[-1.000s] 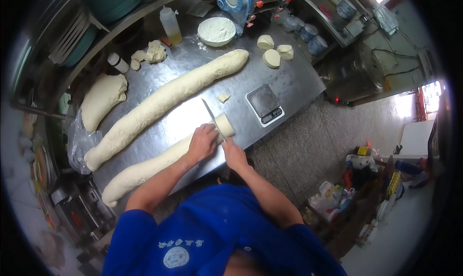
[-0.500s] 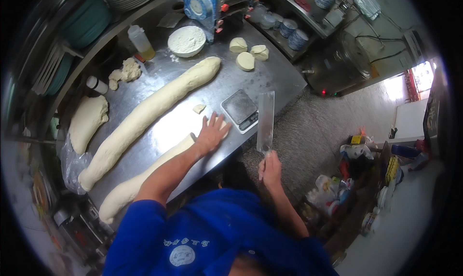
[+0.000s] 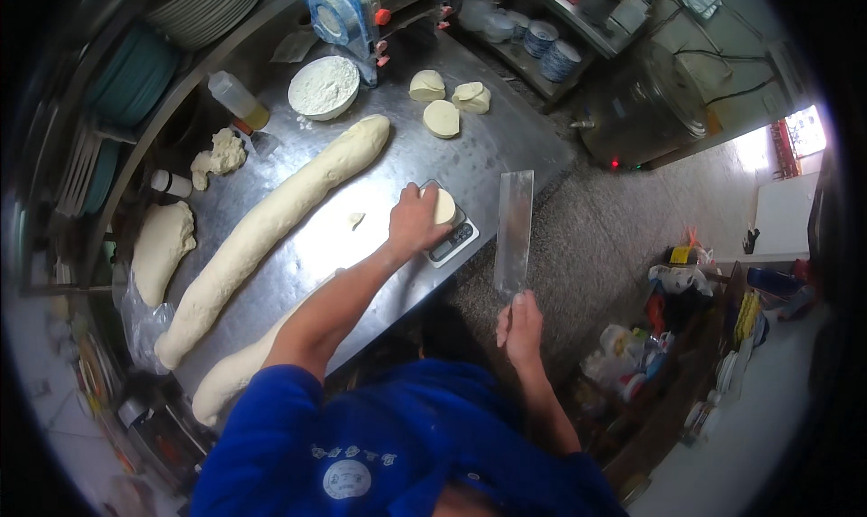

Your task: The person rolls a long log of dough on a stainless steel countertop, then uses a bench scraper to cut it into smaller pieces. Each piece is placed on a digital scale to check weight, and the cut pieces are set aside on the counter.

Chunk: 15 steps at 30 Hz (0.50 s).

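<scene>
Clasping dough piece (image 3: 443, 207), left hand (image 3: 415, 221) palm-down

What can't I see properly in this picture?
In the head view:
Top of the scale: mostly covered by the left hand and dough piece.
Its display: too small to read.
Part of the lower dough roll: behind the left forearm.
Handle of the cleaver: inside the right hand.

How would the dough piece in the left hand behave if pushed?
The dough piece would probably squash, not crack: the long roll of similar dough looks dimpled. Its flat face suggests it won't easily roll. Its dull surface seems unlikely to slip.
</scene>
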Tool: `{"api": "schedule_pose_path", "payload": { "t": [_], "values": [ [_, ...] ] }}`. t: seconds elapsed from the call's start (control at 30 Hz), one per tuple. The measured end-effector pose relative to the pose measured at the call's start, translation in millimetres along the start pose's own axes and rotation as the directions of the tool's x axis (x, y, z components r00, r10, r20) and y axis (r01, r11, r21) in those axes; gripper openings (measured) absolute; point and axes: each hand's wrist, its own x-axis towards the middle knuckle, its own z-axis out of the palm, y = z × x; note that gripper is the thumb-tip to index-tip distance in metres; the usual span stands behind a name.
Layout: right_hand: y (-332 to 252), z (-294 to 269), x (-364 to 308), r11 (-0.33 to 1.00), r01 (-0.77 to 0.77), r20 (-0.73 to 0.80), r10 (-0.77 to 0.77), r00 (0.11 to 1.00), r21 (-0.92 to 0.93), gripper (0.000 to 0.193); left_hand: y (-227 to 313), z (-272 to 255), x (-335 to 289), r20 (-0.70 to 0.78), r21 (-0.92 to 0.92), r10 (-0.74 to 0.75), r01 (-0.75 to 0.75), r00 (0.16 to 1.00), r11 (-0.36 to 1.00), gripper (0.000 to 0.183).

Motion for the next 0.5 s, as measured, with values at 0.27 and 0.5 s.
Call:
{"api": "schedule_pose_path", "payload": {
  "t": [0.27, 0.5],
  "values": [
    [-7, 3, 13, 1.0, 0.013, 0.055, -0.014, 0.998, 0.012, 0.028, -102, 12, -32, -0.206, -0.08, -0.053, 0.037, 0.977, 0.996, 0.075],
    [-21, 24, 15, 0.998, 0.059, 0.096, -0.059, 0.994, 0.003, 0.03, -179, 13, -73, -0.171, 0.207, -0.009, 0.045, 0.985, 0.977, 0.03]
  ]
}}
